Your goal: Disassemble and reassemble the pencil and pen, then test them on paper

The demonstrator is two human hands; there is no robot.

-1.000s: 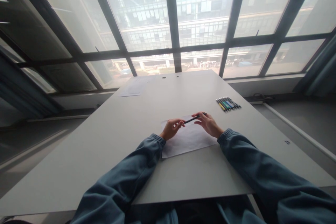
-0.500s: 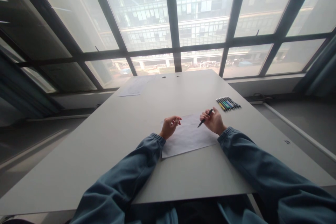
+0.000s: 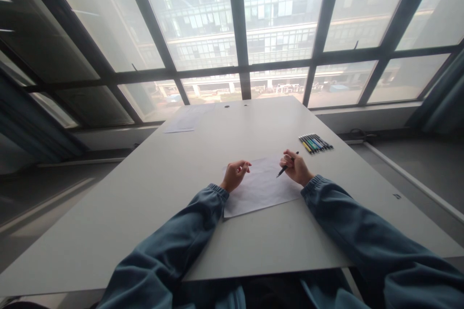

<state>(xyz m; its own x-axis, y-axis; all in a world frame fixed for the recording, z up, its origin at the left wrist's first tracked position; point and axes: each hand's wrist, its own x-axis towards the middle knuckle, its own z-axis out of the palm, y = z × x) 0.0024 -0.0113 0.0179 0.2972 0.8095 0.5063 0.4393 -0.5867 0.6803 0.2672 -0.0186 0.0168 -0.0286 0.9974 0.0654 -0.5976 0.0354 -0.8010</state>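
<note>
In the head view, the right hand [image 3: 296, 169] was curled around a dark pen [image 3: 287, 164], pinching its barrel between thumb and fingers in a writing grip, with the tip angled down and to the left toward a white sheet of paper [image 3: 259, 188]. Whether the tip actually touched the sheet could not be told. The pen's upper end stuck out above the knuckles, pointing up and to the right. The left hand [image 3: 235, 175] sat loosely curled at the sheet's left edge, fingers bent inward and holding nothing that could be made out, its heel resting on or just over the paper. The 2 hands were well apart, with bare paper between them. The sheet lay flat on the grey table [image 3: 152, 212], slightly skewed, near the person's edge of it. Both forearms, in blue-grey sleeves [image 3: 362, 236] with gathered cuffs, stretched across the table toward the paper. To the right and farther back than the right hand, a row of pens [image 3: 315, 143] lay side by side on the table. Far back on the left, another sheet [image 3: 183, 123] lay near the table's far edge, below the large windows [image 3: 279, 24].
</note>
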